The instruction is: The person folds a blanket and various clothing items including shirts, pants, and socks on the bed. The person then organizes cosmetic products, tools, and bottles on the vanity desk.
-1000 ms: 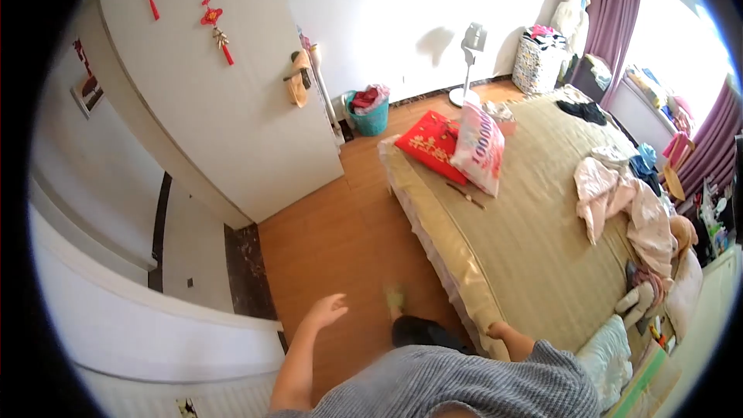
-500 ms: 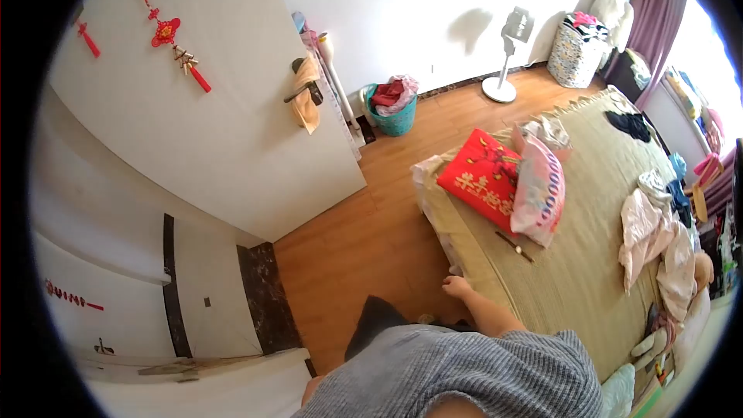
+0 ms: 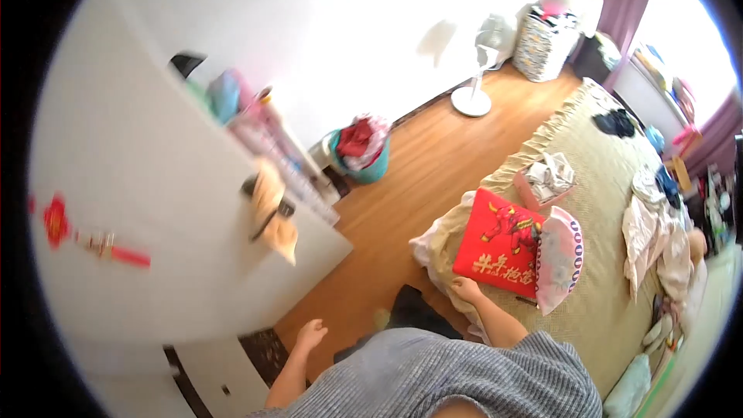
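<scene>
My left hand (image 3: 312, 334) hangs over the wooden floor at the lower middle, its fingers loosely bent and apart, holding nothing. Beside the bed's near edge is my right hand (image 3: 466, 289), empty and half curled, just below a red cushion (image 3: 495, 240) with gold characters. Whether it touches the bed cover cannot be made out. A white and pink printed cushion (image 3: 557, 263) leans on the red one. Behind them a pink box (image 3: 534, 193) holds crumpled white cloth on the bed (image 3: 588, 162).
At left stands a white door (image 3: 170, 209) with a tan cloth (image 3: 271, 209) on its handle. A teal basket (image 3: 371, 170) of clothes, a white fan (image 3: 471, 101) and a patterned laundry basket (image 3: 542, 50) line the wall. Pink clothing (image 3: 646, 240) lies across the bed.
The door, its handle and the teal basket appear larger and nearer. My left hand, out of sight half a second ago, shows again. My right hand is now beside the red cushion.
</scene>
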`<state>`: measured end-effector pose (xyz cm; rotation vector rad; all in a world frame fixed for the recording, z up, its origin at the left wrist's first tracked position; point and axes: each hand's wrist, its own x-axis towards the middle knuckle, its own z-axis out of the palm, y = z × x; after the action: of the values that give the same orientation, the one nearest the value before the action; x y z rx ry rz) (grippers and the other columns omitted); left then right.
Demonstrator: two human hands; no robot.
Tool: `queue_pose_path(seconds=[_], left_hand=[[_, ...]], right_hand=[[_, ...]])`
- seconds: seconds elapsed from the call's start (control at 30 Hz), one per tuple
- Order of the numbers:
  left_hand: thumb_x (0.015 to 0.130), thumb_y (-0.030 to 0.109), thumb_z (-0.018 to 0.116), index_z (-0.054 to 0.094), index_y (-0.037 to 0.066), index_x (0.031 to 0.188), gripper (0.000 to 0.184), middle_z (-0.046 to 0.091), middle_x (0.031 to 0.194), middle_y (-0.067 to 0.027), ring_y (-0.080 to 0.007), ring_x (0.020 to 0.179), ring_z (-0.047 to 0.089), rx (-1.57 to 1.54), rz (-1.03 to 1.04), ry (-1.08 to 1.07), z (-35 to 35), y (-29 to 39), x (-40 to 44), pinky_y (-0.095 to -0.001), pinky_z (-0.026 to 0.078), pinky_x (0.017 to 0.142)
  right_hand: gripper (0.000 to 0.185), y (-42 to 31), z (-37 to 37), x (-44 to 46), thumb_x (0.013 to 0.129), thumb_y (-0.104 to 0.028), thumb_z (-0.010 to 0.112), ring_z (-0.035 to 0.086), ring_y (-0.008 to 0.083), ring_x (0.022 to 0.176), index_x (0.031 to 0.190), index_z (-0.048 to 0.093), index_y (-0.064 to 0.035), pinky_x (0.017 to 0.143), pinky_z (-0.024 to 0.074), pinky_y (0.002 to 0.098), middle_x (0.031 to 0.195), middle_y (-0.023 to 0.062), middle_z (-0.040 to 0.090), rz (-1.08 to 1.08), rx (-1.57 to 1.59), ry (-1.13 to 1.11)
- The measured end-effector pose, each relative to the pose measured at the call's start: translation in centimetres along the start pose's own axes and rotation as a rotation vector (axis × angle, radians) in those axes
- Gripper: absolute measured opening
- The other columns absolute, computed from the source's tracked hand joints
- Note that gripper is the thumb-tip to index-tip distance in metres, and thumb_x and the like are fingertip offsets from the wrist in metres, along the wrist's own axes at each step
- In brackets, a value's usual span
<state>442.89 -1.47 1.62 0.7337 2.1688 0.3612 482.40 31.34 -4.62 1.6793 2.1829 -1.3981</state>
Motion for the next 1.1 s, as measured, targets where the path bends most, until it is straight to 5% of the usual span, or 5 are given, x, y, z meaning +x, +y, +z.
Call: queue_pose_path(seconds=[0.37, 0.77, 0.97, 1.03, 1.1], left_hand=[[0.074, 0.033, 0.064, 0.056, 0.009, 0.114, 0.047, 0.062, 0.105, -0.0122, -0.0251, 0.099, 0.058, 0.308, 0.566, -0.367, -6.6, 37.0, 36.4, -0.0339, 0.044, 0.087], [0.077, 0.038, 0.057, 0.064, 0.004, 0.093, 0.038, 0.063, 0.087, -0.0180, -0.0266, 0.078, 0.062, 1.014, 0.214, -0.755, -16.2, 34.2, 64.4, -0.0371, 0.048, 0.073], [0.077, 0.041, 0.056, 0.065, 0.003, 0.089, 0.040, 0.063, 0.088, -0.0186, -0.0303, 0.081, 0.061, 1.149, 0.718, -0.563, -15.4, 55.7, 79.7, -0.0387, 0.047, 0.076], [0.077, 0.040, 0.055, 0.060, 0.006, 0.103, 0.043, 0.062, 0.097, -0.0175, -0.0325, 0.092, 0.059, 0.667, 0.648, -0.434, -17.1, 76.5, 67.6, -0.0401, 0.046, 0.080], [0.077, 0.036, 0.059, 0.053, 0.007, 0.115, 0.049, 0.056, 0.111, -0.0182, -0.0303, 0.104, 0.054, 0.542, 0.904, -0.422, -10.6, 84.2, 72.8, -0.0367, 0.043, 0.088]], right_hand=[[0.086, 6.0, -3.2, 10.0, 0.068, 0.017, 0.051, 0.050, 0.0238, 0.102, 0.138, 0.005, 0.0003, 0.053, 0.0556, 0.0335, 0.132, 0.0178, 0.030, 0.647, 1.083, 0.656], [0.053, -2.0, -9.9, 23.9, 0.065, -0.025, 0.062, 0.053, 0.0353, 0.104, 0.109, 0.055, 0.0023, 0.088, 0.0429, 0.0376, 0.108, 0.0243, 0.056, 1.038, 0.569, 0.512], [0.035, 5.0, -8.0, 35.0, 0.069, -0.026, 0.066, 0.061, 0.0276, 0.074, 0.091, 0.063, 0.0010, 0.069, 0.0482, 0.0343, 0.079, 0.0149, 0.063, 0.647, 1.007, 0.402], [0.032, 7.5, -9.1, 38.3, 0.075, -0.022, 0.064, 0.060, 0.0214, 0.070, 0.097, 0.062, 0.0012, 0.065, 0.0482, 0.0330, 0.081, 0.0138, 0.064, 0.129, 0.188, 0.417], [0.036, -3.6, -21.4, 38.5, 0.078, -0.018, 0.061, 0.060, 0.0205, 0.072, 0.107, 0.058, 0.0027, 0.066, 0.0488, 0.0311, 0.087, 0.0137, 0.064, 0.739, 1.178, 0.495]])
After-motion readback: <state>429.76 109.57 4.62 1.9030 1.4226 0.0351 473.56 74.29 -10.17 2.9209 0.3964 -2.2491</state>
